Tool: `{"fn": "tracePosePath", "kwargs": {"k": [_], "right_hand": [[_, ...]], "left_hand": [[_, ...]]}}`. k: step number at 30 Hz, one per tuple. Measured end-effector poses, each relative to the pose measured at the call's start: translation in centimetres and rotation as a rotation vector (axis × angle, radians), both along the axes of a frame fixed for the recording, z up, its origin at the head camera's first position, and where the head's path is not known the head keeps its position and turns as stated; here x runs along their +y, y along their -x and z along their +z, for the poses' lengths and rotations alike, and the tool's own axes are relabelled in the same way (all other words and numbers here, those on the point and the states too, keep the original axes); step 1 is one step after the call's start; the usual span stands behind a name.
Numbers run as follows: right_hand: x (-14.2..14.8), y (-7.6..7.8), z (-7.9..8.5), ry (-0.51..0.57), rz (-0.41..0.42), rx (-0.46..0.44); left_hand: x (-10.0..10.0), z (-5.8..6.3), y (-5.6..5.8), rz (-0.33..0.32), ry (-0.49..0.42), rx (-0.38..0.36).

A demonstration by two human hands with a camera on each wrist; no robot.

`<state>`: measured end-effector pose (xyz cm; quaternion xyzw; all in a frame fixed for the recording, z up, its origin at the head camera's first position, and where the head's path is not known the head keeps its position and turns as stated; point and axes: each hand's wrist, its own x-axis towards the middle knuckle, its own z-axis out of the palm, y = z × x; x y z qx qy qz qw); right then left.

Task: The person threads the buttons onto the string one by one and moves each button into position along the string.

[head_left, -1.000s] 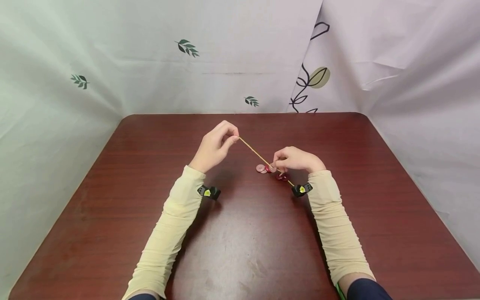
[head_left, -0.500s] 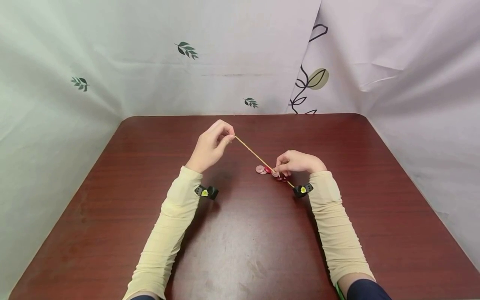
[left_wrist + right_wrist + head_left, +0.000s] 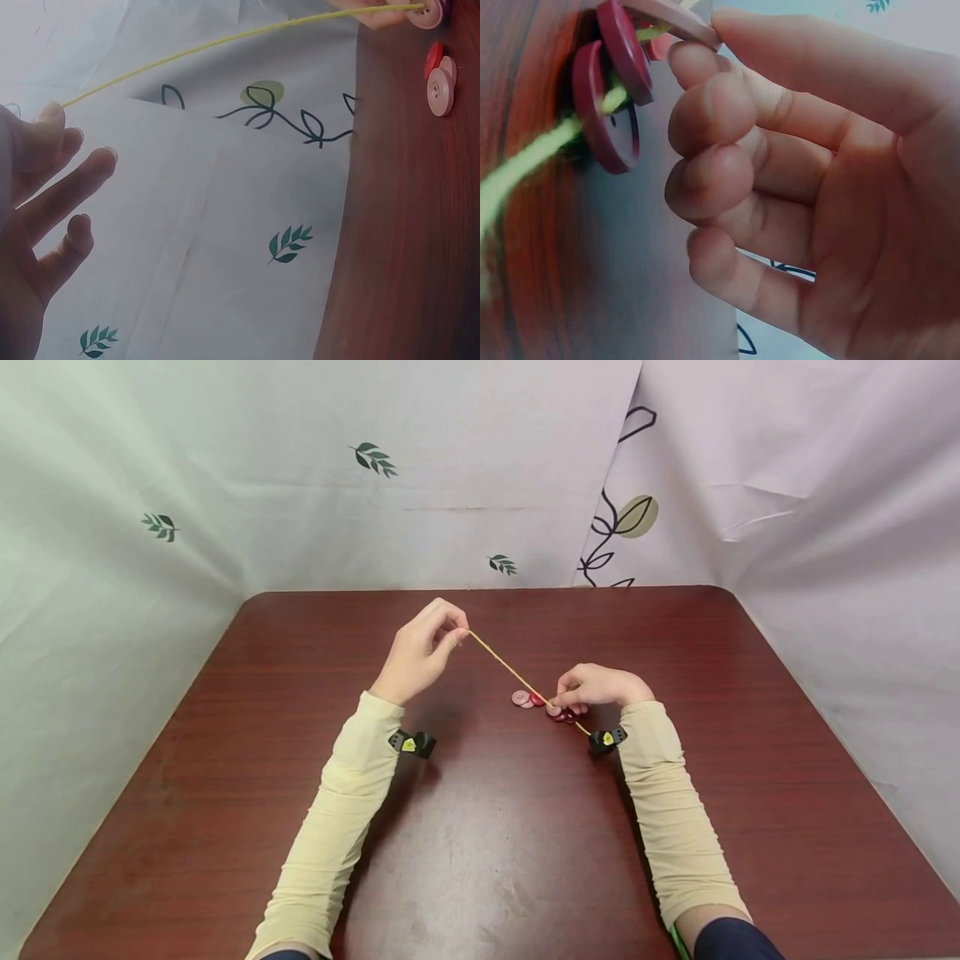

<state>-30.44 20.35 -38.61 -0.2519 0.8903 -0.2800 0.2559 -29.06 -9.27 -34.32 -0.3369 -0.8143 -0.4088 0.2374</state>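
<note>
My left hand (image 3: 422, 650) pinches the end of a yellow string (image 3: 510, 668) between thumb and forefinger, raised above the table. The string slants down, taut, to my right hand (image 3: 600, 685). There my right thumb and forefinger pinch a pink button (image 3: 676, 19) that is threaded on the string. Two dark red buttons (image 3: 604, 109) hang on the same string just below it, seen on edge in the right wrist view. From them the string's other end (image 3: 525, 161) trails over the table toward the right wrist.
Beside the right hand a small pile of loose buttons lies on the dark wooden table (image 3: 480, 827): a pink button (image 3: 440, 91) in front, another pink one behind, and a red button (image 3: 434, 60). A white patterned cloth (image 3: 450, 477) hangs behind the table.
My right hand has slid the pink button down the string, right and toward the dark red buttons. The left hand has drawn slightly left, still pinching the string.
</note>
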Motion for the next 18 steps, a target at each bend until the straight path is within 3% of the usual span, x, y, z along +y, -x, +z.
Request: {"fn": "tracePosePath", "kwargs": {"k": [10,18], "right_hand": [[0.11,-0.06,0.03,-0.012,-0.013,0.049],[-0.12,-0.41,0.84,0.013,-0.07,0.126]], "left_hand": [[0.07,0.01,-0.1,0.005,0.025,0.011],[0.11,0.05,-0.23,0.003,0.03,-0.002]]}}
